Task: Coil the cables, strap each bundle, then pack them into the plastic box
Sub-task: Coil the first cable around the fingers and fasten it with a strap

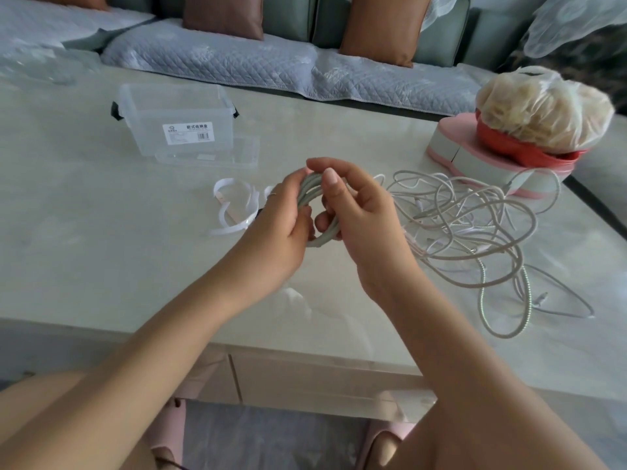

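Fronting a quilted sofa (217,59), a pale table (101,259) strewn with cables (468,217)

Soft, flat daylight is filling the scene with no hard source showing; contrast is running low and colours are looking washed. The glossy table (101,266) is throwing a dull sheen and a faint pale reflection below the left hand (281,218); forearm shadows are barely registering. The plastic bag (543,106) is glowing brightest. The wide-angle lens is bowing the table edges and the sofa (217,59) line. The whole frame is reading slightly soft: the cable coil (314,191) is resolving acceptably, the plastic box (176,127) label print is smearing, and the corners are blurring most.
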Demonstrator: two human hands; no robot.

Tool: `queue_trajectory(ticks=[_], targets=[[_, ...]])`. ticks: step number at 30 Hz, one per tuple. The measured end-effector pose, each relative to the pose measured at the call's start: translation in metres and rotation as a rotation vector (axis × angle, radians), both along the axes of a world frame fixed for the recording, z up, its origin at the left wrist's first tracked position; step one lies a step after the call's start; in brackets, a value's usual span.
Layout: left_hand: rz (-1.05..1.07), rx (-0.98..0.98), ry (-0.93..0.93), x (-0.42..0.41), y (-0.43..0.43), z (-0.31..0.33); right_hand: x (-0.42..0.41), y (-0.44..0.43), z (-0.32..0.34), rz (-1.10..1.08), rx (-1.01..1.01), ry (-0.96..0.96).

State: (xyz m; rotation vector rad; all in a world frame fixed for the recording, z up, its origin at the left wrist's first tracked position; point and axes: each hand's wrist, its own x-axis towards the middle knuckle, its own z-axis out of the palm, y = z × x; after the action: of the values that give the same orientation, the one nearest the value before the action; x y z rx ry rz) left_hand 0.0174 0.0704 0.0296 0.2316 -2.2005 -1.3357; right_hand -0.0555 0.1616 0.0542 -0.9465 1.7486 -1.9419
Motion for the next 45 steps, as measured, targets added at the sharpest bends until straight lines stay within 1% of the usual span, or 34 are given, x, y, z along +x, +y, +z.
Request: queue_trajectory(ticks=[2,4,7,9,11,14,17,18,20,22,24,27,31,36,37,40,41,42,45], targets=[[-0.006,-0.035,-0.056,0.001,-0.001,0.000,0.000,-0.001,-0.001,0.018,0.029,-0.018],[0.033,-0.037,-0.148,0.002,-0.001,0.002,0.000,-0.002,-0.002,0.017,0.063,0.015],[0.140,-0.154,-0.272,0.007,-0.002,0.005,0.002,-0.005,-0.003,-0.010,0.101,0.053],[0.178,-0.193,-0.262,0.008,0.000,0.007,0.004,-0.007,-0.003,-0.032,0.100,0.056],[0.153,-0.103,-0.192,0.007,0.001,0.011,0.004,-0.006,-0.001,-0.037,0.077,0.038],[0.094,0.168,-0.104,0.006,0.001,0.020,0.002,-0.002,0.003,0.013,0.056,0.010],[0.034,0.433,-0.083,0.007,-0.003,0.024,0.001,0.000,0.004,0.055,0.055,-0.018],[0.009,0.490,-0.080,0.008,-0.005,0.025,0.001,0.001,0.004,0.071,0.051,-0.027],[-0.038,0.540,-0.081,0.009,-0.006,0.026,-0.001,0.002,0.005,0.108,0.044,-0.065],[-0.072,0.519,-0.093,0.011,-0.007,0.024,-0.001,0.003,0.004,0.107,0.038,-0.069],[-0.087,0.469,-0.113,0.012,-0.006,0.021,0.002,0.001,0.003,0.058,0.030,0.004],[-0.052,0.350,-0.113,0.011,-0.003,0.016,0.006,-0.002,0.001,-0.011,0.011,0.125],[0.018,0.214,-0.105,0.010,0.003,0.013,0.008,-0.006,-0.005,-0.072,0.090,0.264],[0.038,0.061,-0.051,0.010,0.002,0.013,0.008,-0.004,-0.008,-0.098,0.194,0.330],[0.039,0.051,-0.041,0.010,0.002,0.014,0.008,-0.003,-0.008,-0.107,0.231,0.365],[0.062,0.095,-0.041,0.011,0.001,0.015,0.007,0.000,-0.006,-0.143,0.373,0.592],[0.066,0.113,-0.046,0.012,0.000,0.015,0.006,0.000,-0.004,-0.138,0.396,0.637],[0.062,0.121,-0.051,0.012,-0.001,0.016,0.005,0.000,-0.003,-0.119,0.386,0.632],[0.032,0.146,-0.071,0.015,-0.008,0.016,0.001,0.000,-0.002,-0.064,0.261,0.481]])
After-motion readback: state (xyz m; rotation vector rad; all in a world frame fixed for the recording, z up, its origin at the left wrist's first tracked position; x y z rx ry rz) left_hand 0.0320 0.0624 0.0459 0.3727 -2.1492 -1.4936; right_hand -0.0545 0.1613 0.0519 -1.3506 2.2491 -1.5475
